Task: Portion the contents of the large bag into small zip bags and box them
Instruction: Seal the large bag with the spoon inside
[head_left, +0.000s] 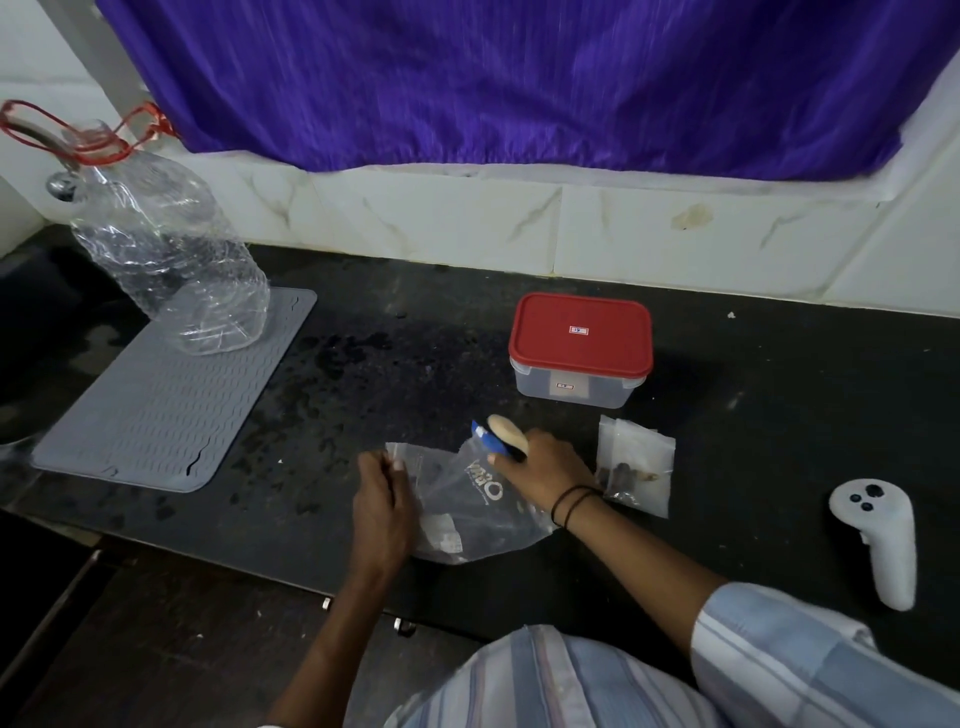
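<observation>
Head view of a dark countertop (727, 441). Nearest the viewer, a white handheld controller (878, 540) lay at the right edge, well apart from the work. A grey ribbed mat (156, 405) lay at the left, and a crumpled clear plastic bottle (171, 249) with a red handle stood on the mat's far end. The large bag (467, 509), clear with white lettering, lay flat at centre. The left hand (382, 504) rested on the bag's left edge, fingers curled; whether they pinched the plastic cannot be told. The right hand (545, 467) lay across the bag's upper right corner, gripping a blue-and-beige object (501, 434) near the bag's top; its identity was unclear. Just beside the right wrist lay small zip bags (636, 462) holding dark contents. Beyond them stood the box (579, 351), clear-walled with its red lid on. A tiled wall (519, 223) and a purple curtain (519, 78) closed the background.
</observation>
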